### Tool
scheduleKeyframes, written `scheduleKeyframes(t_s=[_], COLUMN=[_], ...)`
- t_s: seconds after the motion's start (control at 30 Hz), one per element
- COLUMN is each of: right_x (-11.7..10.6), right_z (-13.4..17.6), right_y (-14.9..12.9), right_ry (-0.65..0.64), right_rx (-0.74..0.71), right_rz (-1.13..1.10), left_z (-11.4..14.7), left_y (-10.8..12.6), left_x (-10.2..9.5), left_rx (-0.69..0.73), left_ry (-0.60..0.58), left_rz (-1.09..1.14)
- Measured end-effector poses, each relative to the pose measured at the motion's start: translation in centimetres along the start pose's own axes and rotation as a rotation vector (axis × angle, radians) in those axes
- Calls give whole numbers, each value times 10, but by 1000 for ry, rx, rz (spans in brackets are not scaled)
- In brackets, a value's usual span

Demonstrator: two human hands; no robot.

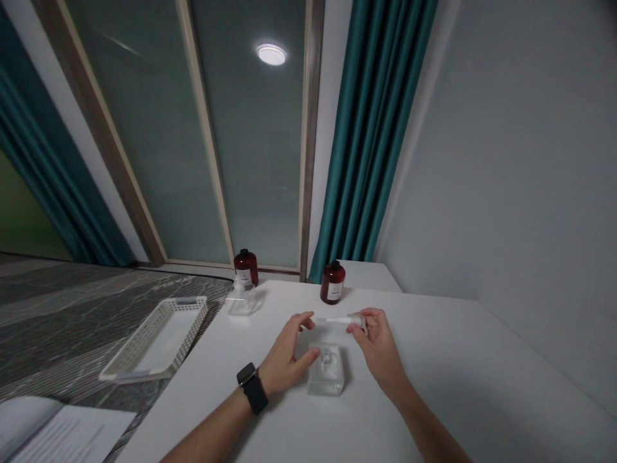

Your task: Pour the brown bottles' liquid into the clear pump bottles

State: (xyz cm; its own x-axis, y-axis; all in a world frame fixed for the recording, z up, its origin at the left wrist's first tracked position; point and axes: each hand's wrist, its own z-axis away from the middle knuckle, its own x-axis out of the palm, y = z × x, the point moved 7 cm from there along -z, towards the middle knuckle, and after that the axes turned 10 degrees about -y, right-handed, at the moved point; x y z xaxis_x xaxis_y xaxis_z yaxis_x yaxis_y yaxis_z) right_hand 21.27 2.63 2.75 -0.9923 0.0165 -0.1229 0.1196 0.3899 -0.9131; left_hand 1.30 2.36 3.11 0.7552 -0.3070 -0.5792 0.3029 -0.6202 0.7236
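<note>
Right hand point(378, 344) pinches white pump piece point(340, 320) near clear bottle point(326, 379); left hand point(288, 360) spread wide, thumb overlapping it, contact unclear. Dark-red bottles point(332, 281) behind, labels point(334, 292) hard to read; basket point(130, 347) at left, booklet point(77, 434) cut off.

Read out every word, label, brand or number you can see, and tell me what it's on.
No text is readable here.
Left bottle: label too small to read.
Right bottle: white label too small to read.
Book: too blurred to read.
Watch: dark screen, nothing readable.
Tube in the right hand: no text visible.
</note>
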Motion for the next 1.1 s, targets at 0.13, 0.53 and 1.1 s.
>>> scheduleKeyframes(t_s=[0.13, 0.53, 1.1], right_x=[-9, -19, 2], right_z=[7, 20, 32], right_y=[-5, -29, -61], right_ry=[76, 141, -23], right_rx=[-54, -135, -409], right_rz=[-35, 117, 410], left_z=[-1, -1, -2], left_y=[-3, -9, -10], left_x=[11, 21, 26], left_rx=[17, -79, -81], left_ry=[-188, -363, -343], left_rz=[40, -3, -3])
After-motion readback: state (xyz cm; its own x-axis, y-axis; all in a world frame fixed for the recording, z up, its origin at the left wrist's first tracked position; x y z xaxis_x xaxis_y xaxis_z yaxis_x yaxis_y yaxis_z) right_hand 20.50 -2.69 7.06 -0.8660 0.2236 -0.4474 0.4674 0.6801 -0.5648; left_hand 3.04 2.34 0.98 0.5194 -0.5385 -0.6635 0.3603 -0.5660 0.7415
